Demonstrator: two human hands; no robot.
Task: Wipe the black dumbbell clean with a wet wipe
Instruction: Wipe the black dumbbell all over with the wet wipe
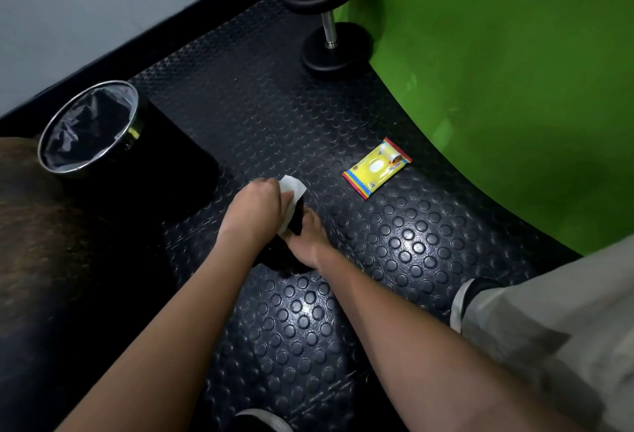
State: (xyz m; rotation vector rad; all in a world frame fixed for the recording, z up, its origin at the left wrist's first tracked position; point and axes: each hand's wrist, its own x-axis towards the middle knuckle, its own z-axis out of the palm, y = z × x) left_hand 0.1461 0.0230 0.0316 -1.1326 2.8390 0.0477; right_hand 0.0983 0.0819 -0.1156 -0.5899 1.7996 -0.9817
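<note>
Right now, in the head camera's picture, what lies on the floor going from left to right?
Waste bin → left hand holding the white wipe → right hand on the black dumbbell → yellow wipes packet → the person's shoe.

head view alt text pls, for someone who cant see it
A person's left hand presses a white wipe on a black dumbbell that the right hand steadies on a studded floor. A yellow wipe pack lies to the right, a lined bin to the left.
</note>
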